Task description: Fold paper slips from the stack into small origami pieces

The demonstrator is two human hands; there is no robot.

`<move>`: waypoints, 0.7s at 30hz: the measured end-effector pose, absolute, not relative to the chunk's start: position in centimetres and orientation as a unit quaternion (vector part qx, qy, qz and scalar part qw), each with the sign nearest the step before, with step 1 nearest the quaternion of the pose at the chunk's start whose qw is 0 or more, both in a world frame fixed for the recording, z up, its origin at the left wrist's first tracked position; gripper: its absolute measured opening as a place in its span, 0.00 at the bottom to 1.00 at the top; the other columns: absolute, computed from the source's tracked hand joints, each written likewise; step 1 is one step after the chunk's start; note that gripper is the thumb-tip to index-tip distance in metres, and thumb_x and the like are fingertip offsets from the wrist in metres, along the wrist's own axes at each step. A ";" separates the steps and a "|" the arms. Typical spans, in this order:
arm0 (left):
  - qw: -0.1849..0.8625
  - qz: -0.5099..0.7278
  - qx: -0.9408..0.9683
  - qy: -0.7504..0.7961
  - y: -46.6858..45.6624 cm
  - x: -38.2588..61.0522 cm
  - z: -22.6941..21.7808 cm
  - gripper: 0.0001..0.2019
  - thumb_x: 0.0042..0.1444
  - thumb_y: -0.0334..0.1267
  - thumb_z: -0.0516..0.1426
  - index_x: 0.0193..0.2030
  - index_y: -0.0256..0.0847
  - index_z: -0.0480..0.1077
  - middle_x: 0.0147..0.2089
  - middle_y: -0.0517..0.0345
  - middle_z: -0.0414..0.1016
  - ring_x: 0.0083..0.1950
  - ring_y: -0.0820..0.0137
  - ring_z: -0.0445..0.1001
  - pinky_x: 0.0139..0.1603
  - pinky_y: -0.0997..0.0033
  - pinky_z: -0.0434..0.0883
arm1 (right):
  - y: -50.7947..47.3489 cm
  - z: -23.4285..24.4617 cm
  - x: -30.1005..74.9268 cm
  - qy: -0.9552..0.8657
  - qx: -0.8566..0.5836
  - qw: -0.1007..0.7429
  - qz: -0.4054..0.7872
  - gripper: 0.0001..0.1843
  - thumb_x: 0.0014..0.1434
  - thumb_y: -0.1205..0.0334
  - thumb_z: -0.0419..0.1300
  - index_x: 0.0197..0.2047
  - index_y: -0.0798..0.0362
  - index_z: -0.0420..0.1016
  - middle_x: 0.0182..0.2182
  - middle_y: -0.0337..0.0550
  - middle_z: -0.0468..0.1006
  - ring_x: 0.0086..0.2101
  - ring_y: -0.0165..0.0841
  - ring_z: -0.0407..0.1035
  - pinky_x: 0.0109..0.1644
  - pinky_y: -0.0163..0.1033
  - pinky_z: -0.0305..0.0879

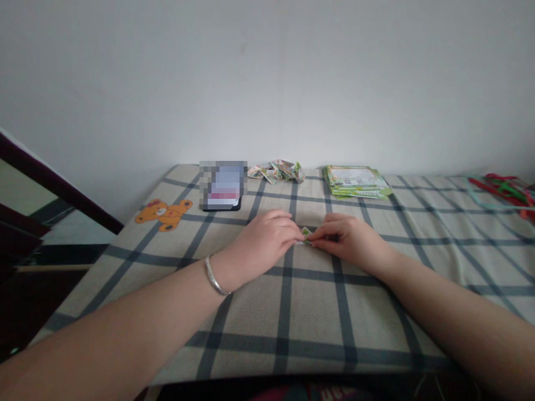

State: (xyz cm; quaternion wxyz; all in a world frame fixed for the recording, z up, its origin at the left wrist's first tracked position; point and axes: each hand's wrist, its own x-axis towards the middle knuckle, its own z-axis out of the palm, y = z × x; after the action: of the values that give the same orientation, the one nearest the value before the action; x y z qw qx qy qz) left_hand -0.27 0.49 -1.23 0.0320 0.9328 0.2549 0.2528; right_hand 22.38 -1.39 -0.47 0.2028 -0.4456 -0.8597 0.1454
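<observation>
A small folded piece of green printed paper (306,234) lies between my two hands on the checked tablecloth (292,312). My left hand (263,242), with a silver bangle at the wrist, pinches its left side with closed fingers. My right hand (349,240) pinches its right side, fingers pressed together. Most of the paper is hidden by my fingertips.
A stack of green printed sheets (357,182) lies at the back right. A heap of folded paper pieces (276,171) sits at the back centre, beside a phone (222,186). Red and green strips (507,189) lie at the far right. A bear print (164,214) marks the cloth's left side.
</observation>
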 end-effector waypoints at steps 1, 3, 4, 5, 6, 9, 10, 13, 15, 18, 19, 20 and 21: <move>0.029 0.252 0.932 0.258 0.4 -0.2 -1.2 0.08 0.59 0.31 0.58 0.43 0.40 0.77 0.44 0.60 0.79 0.53 0.66 0.70 0.60 0.62 0.67 | -1.3 -0.5 22.4 -0.858 -0.448 0.202 0.149 0.06 0.60 0.61 0.62 0.38 0.46 0.81 0.30 0.39 0.74 0.32 0.29 0.68 0.35 0.34 0.61; 0.015 0.252 0.930 0.267 0.2 -0.2 -1.2 0.08 0.60 0.31 0.58 0.43 0.41 0.77 0.46 0.59 0.78 0.56 0.65 0.68 0.61 0.61 0.67 | -1.3 -0.5 22.4 -0.858 -0.450 0.197 0.151 0.06 0.59 0.60 0.62 0.38 0.45 0.81 0.30 0.39 0.74 0.31 0.29 0.68 0.34 0.34 0.61; 0.001 0.252 0.929 0.270 0.1 -0.2 -1.2 0.07 0.60 0.32 0.58 0.42 0.41 0.77 0.47 0.57 0.77 0.58 0.63 0.66 0.61 0.59 0.66 | -1.3 -0.5 22.4 -0.859 -0.450 0.195 0.149 0.06 0.59 0.60 0.62 0.38 0.45 0.81 0.30 0.39 0.73 0.30 0.29 0.68 0.33 0.35 0.61; -0.015 0.252 0.929 0.270 0.0 -0.2 -1.2 0.07 0.60 0.32 0.57 0.41 0.41 0.78 0.49 0.56 0.76 0.60 0.61 0.64 0.62 0.57 0.66 | -1.2 -0.5 22.4 -0.860 -0.449 0.193 0.145 0.06 0.59 0.60 0.62 0.38 0.45 0.82 0.30 0.39 0.73 0.30 0.29 0.68 0.33 0.35 0.61; -0.032 0.250 0.931 0.265 -0.1 -0.2 -1.2 0.07 0.61 0.32 0.57 0.41 0.41 0.78 0.50 0.55 0.75 0.62 0.59 0.62 0.62 0.55 0.65 | -1.2 -0.4 22.4 -0.862 -0.448 0.192 0.141 0.06 0.59 0.60 0.62 0.38 0.46 0.82 0.30 0.39 0.73 0.30 0.29 0.68 0.33 0.35 0.61; -0.066 0.226 0.942 0.239 -0.4 -0.2 -1.1 0.10 0.62 0.30 0.54 0.44 0.40 0.76 0.48 0.55 0.76 0.64 0.56 0.60 0.62 0.51 0.65 | -1.2 -0.4 22.4 -0.864 -0.445 0.195 0.133 0.06 0.59 0.60 0.62 0.38 0.46 0.82 0.31 0.40 0.74 0.31 0.29 0.68 0.34 0.35 0.62; -0.071 0.218 0.945 0.234 -0.6 -0.3 -1.1 0.10 0.62 0.30 0.54 0.46 0.41 0.75 0.46 0.56 0.77 0.65 0.56 0.59 0.61 0.50 0.65 | -1.3 -0.4 22.4 -0.864 -0.444 0.195 0.132 0.06 0.60 0.60 0.62 0.38 0.47 0.82 0.31 0.40 0.74 0.31 0.29 0.68 0.34 0.35 0.62; -0.080 0.196 0.948 0.237 -0.9 -0.4 -0.9 0.11 0.62 0.30 0.55 0.48 0.43 0.74 0.46 0.57 0.78 0.65 0.55 0.60 0.61 0.48 0.64 | -1.3 -0.4 22.5 -0.872 -0.431 0.196 0.124 0.07 0.60 0.61 0.61 0.38 0.48 0.81 0.33 0.41 0.75 0.31 0.29 0.69 0.34 0.34 0.63; -0.079 0.187 0.948 0.243 -1.0 -0.4 -0.7 0.10 0.62 0.31 0.55 0.48 0.42 0.74 0.47 0.57 0.77 0.65 0.56 0.61 0.62 0.49 0.64 | -1.5 -0.2 22.4 -0.889 -0.405 0.196 0.090 0.08 0.62 0.61 0.59 0.39 0.49 0.81 0.36 0.42 0.76 0.34 0.30 0.69 0.37 0.35 0.64; -0.075 0.180 0.949 0.249 -1.0 -0.3 -0.6 0.09 0.62 0.31 0.55 0.47 0.41 0.74 0.47 0.57 0.77 0.63 0.58 0.63 0.63 0.52 0.64 | -2.0 0.2 22.2 -0.917 -0.358 0.175 0.000 0.11 0.65 0.62 0.55 0.39 0.50 0.80 0.39 0.45 0.78 0.39 0.33 0.69 0.42 0.38 0.64; -0.075 0.178 0.949 0.248 -1.0 -0.3 -0.5 0.09 0.62 0.31 0.55 0.46 0.41 0.75 0.47 0.57 0.77 0.63 0.59 0.63 0.63 0.52 0.64 | -2.2 0.3 22.1 -0.923 -0.349 0.159 -0.031 0.12 0.66 0.62 0.53 0.39 0.51 0.79 0.39 0.45 0.78 0.39 0.34 0.69 0.41 0.39 0.64; -0.077 0.175 0.950 0.246 -0.9 -0.3 -0.5 0.08 0.61 0.31 0.55 0.45 0.41 0.75 0.47 0.57 0.78 0.63 0.59 0.64 0.63 0.53 0.65 | -2.4 0.5 22.0 -0.927 -0.341 0.146 -0.058 0.14 0.67 0.62 0.52 0.39 0.51 0.79 0.38 0.45 0.78 0.38 0.34 0.68 0.40 0.39 0.64; -0.080 0.173 0.951 0.244 -0.9 -0.3 -0.4 0.08 0.61 0.31 0.56 0.43 0.40 0.75 0.46 0.57 0.78 0.62 0.59 0.64 0.63 0.54 0.65 | -2.6 0.6 21.9 -0.929 -0.337 0.132 -0.078 0.14 0.67 0.62 0.51 0.39 0.52 0.79 0.38 0.45 0.78 0.37 0.34 0.68 0.39 0.39 0.63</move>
State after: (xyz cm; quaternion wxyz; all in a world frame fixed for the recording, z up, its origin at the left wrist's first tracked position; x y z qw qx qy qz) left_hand -0.25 -0.92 -0.43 -0.0796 0.9509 0.2442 0.1726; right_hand 21.90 -2.56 0.61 0.1318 -0.3369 -0.9290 -0.0776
